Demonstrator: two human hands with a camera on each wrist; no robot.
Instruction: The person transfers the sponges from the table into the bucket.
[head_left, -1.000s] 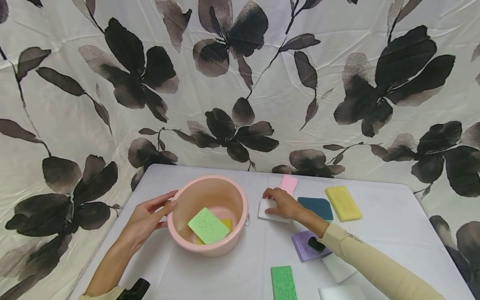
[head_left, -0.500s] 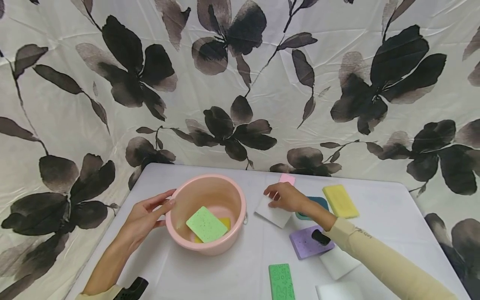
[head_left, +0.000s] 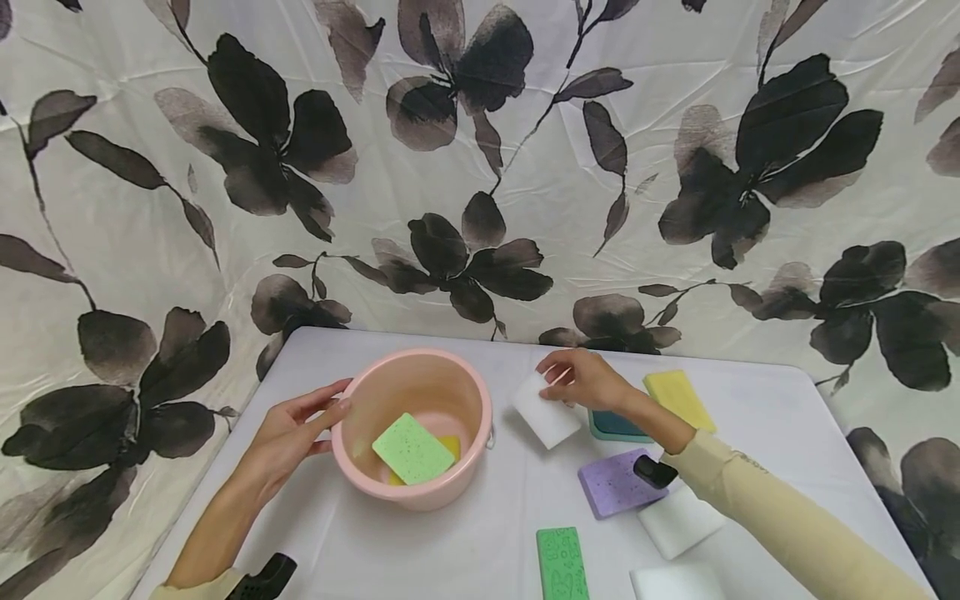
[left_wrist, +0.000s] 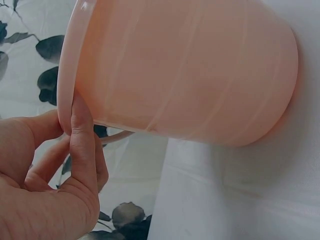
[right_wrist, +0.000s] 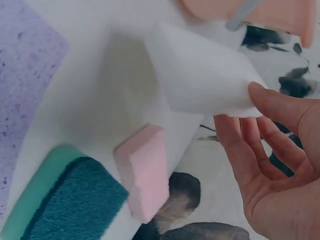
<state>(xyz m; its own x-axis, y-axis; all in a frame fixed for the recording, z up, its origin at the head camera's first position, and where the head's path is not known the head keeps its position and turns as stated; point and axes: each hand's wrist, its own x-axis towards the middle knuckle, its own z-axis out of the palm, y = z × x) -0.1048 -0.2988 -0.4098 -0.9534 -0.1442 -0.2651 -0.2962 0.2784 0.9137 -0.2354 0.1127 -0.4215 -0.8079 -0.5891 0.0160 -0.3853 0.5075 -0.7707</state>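
Observation:
My left hand (head_left: pixel 292 425) pinches the rim of a pink bucket (left_wrist: pixel 190 70) between thumb and fingers, at its left side. Inside the bucket lies a light green sponge (head_left: pixel 415 448) over a yellow sponge (head_left: pixel 452 446). To the right of the bucket, my right hand (head_left: pixel 585 381) pinches a white sponge (right_wrist: pixel 200 75) by one edge, tilted over the tabletop with a shadow beside it. Just beyond that hand's fingers, in the right wrist view, are a pink sponge (right_wrist: pixel 145 172) and a green sponge with a teal scouring layer (right_wrist: pixel 75 205).
On the white table (head_left: pixel 360 558) lie a purple sponge (head_left: pixel 615 483), a green patterned sponge (head_left: pixel 562 562), a yellow sponge (head_left: pixel 678 398) and two white sponges, one (head_left: pixel 678 525) beside the purple one, another (head_left: pixel 678 583) at the bottom edge. Floral cloth (head_left: pixel 585 208) hangs behind.
The white sponge has been lifted and tilted up in my right hand, which has moved slightly right and hides the pink sponge in the head view. My left hand stays on the bucket's rim.

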